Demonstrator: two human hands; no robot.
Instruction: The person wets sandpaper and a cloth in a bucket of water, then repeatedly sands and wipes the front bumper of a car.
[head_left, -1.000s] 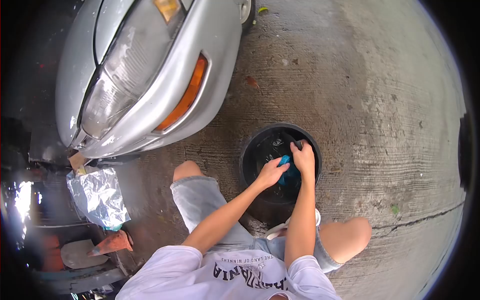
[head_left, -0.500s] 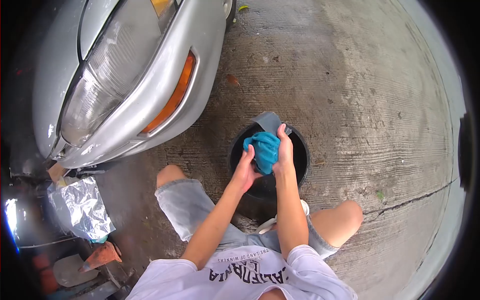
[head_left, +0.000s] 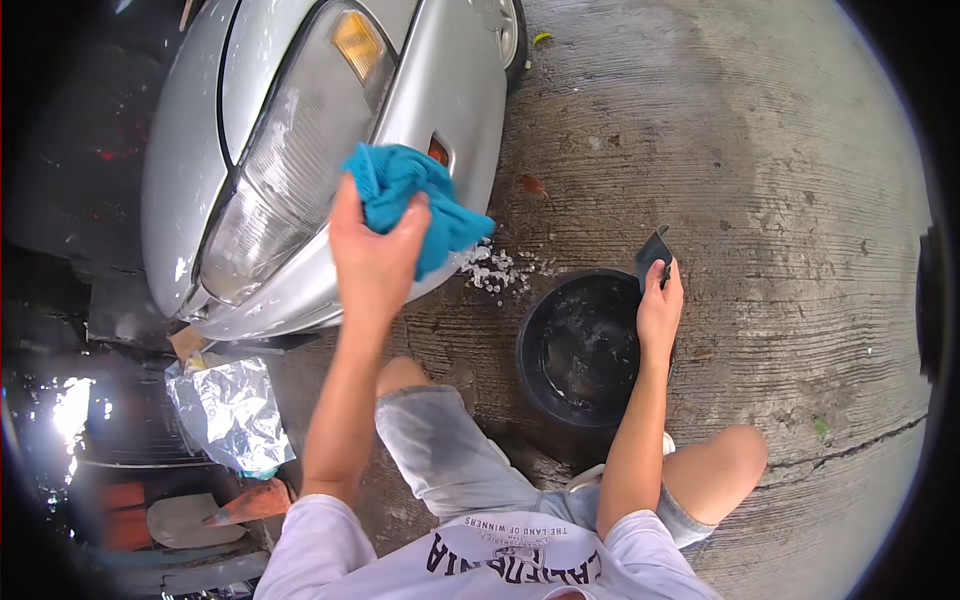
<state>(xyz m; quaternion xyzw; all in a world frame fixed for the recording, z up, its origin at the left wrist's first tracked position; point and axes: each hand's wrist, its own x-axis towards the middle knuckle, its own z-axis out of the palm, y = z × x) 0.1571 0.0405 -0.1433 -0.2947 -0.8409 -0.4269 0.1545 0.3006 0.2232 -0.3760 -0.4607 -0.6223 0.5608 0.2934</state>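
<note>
A: What is nearest the left hand (head_left: 378,262)?

B: The blue cloth (head_left: 405,190). The fingers and thumb are clamped on it, and a loose corner trails out to the hand's right.

A: And which step is this?

B: It looks like the wet-cloth stage: the cloth is up in front of the bumper (head_left: 425,95), out of the water. Whether it touches the car, they cannot tell.

A: What about just past that hand?

B: The headlamp (head_left: 290,145) is beyond it, up and to its left. Water drops (head_left: 497,272) scatter to its right.

A: The other hand?

B: The right hand (head_left: 658,318) pinches a dark piece (head_left: 652,256) at the rim of the black bucket (head_left: 526,360). The bucket is to that hand's left.

A: Farther out?

B: Foil (head_left: 235,408) and an orange cone (head_left: 252,502), down and left of the left hand.

A: What does the next move call for?

B: Probably a gathered grip, so the loose corner doesn't drag, and a steady right hand at the rim.
</note>
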